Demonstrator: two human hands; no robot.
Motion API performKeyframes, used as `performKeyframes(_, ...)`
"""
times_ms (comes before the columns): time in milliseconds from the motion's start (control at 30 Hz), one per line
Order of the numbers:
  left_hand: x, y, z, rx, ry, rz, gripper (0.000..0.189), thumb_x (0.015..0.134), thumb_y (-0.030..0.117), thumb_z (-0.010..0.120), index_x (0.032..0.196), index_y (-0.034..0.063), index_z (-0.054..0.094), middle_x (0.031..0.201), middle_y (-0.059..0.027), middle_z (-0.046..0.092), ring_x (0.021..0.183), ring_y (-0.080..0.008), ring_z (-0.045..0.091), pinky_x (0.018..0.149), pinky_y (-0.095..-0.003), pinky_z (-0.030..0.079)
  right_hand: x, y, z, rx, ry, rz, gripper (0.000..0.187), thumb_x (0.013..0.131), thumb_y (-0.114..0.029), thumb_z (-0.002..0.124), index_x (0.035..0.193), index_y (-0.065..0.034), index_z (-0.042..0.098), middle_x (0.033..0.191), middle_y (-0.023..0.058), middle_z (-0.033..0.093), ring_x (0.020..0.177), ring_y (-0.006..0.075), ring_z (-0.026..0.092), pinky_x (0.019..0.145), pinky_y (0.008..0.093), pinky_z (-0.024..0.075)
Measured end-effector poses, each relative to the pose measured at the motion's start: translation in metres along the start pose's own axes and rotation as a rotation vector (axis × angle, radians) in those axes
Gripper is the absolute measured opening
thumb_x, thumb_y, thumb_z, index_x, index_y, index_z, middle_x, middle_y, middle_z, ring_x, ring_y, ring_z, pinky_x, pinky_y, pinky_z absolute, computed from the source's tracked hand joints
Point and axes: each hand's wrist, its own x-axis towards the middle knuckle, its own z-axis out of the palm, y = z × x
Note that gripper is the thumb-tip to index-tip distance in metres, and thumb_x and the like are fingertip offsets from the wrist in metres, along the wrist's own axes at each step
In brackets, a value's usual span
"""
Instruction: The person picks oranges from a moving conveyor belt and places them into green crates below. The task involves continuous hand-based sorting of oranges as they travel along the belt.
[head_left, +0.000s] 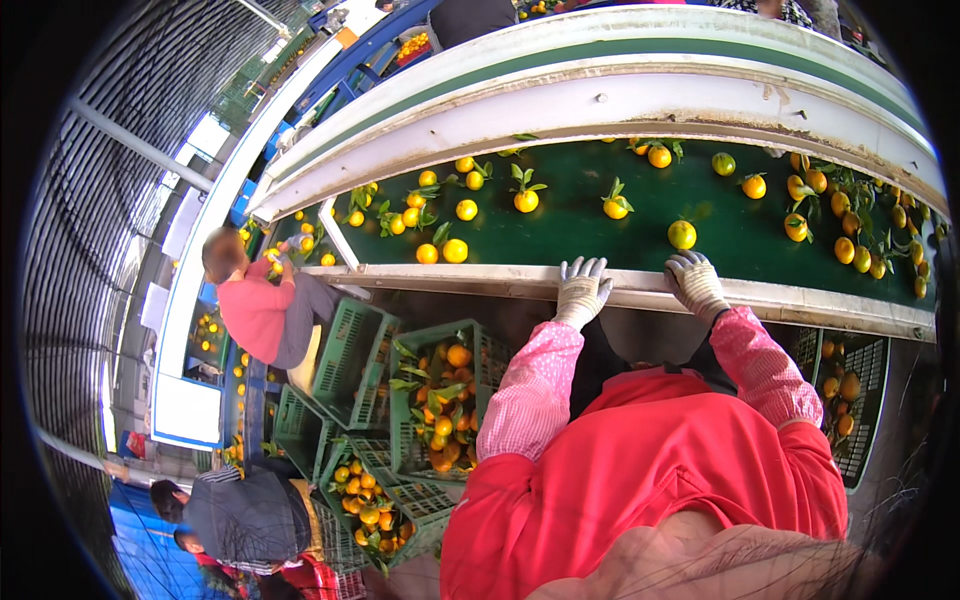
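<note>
Both hands wear pale knitted gloves with grey-coated fingers. My left hand (583, 291) rests on the near metal rail (510, 281) of a conveyor, its fingers spread and holding nothing. Farther right, my right hand (694, 285) lies over the same rail, fingertips at the belt's edge, just below a yellow-green citrus fruit (682, 235). The green conveyor belt (555, 232) carries many orange citrus fruits, some with leaves. One leafy fruit (616, 207) lies above and between my hands. A dense group of fruits with stems (844, 250) covers the belt's right end.
Green plastic crates with citrus stand at my left (397, 442) and right (877, 420); another crate (349, 360) is beside them. A co-worker in a pink top (251, 307) sits at the belt's left end. Another person (244, 517) is at lower left. White metal side panels (585, 101) border the belt's far side.
</note>
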Motion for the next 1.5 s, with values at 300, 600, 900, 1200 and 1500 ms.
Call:
performKeyframes(300,-0.005,-0.06,-0.032,0.003,-0.144,0.037,0.07,0.092,0.044,0.069,0.152,0.0156,0.049,0.149,-0.0094,0.054,0.143,-0.0347,0.044,0.122,-0.0621,0.025,0.032,-0.038,0.019,0.01,0.036,-0.041,0.017,0.095,-0.026,0.064,0.1,-0.0112,0.071,0.106,0.0086,0.074,0.11,0.0309,0.068,0.095,0.0456,0.0537)
performKeyframes(600,-0.013,-0.212,-0.073,-0.488,0.241,0.037,0.04,0.093,0.01,0.071,0.132,0.0047,0.061,0.131,-0.0196,0.065,0.124,-0.0397,0.06,0.108,-0.0457,0.049,0.074,-0.108,0.026,0.013,-0.031,0.05,0.016,0.095,-0.022,0.063,0.103,-0.0099,0.07,0.108,0.0095,0.073,0.106,0.0311,0.067,0.093,0.0449,0.0536)
performKeyframes(900,-0.016,-0.39,-0.123,0.186,-0.163,-0.836,0.08,0.094,0.066,0.057,0.153,0.0142,0.045,0.161,-0.0139,0.038,0.147,-0.0369,0.037,0.117,-0.0612,0.029,0.1,-0.163,0.046,0.036,0.118,-0.045,0.015,0.094,-0.024,0.065,0.1,-0.0108,0.069,0.104,0.0094,0.072,0.105,0.0315,0.067,0.092,0.0451,0.0537)
performKeyframes(1200,0.04,-0.329,-0.11,-0.451,-0.157,0.154,0.053,0.091,0.02,0.081,0.14,0.0105,0.061,0.151,-0.019,0.053,0.138,-0.0355,0.054,0.112,-0.0405,0.047,0.136,-0.237,0.069,0.024,0.104,-0.034,0.016,0.093,-0.023,0.066,0.102,-0.0104,0.069,0.105,0.0089,0.072,0.105,0.031,0.067,0.092,0.0452,0.0533)
performKeyframes(1500,0.047,-0.556,-0.155,-0.238,0.361,-0.256,0.06,0.088,0.01,0.075,0.145,0.0064,0.055,0.143,-0.0204,0.061,0.132,-0.0387,0.058,0.114,-0.043,0.046,0.165,-0.293,0.099,-0.001,0.145,-0.071,0.018,0.091,-0.023,0.067,0.104,-0.0096,0.068,0.104,0.0098,0.071,0.102,0.0313,0.068,0.089,0.0449,0.0543)
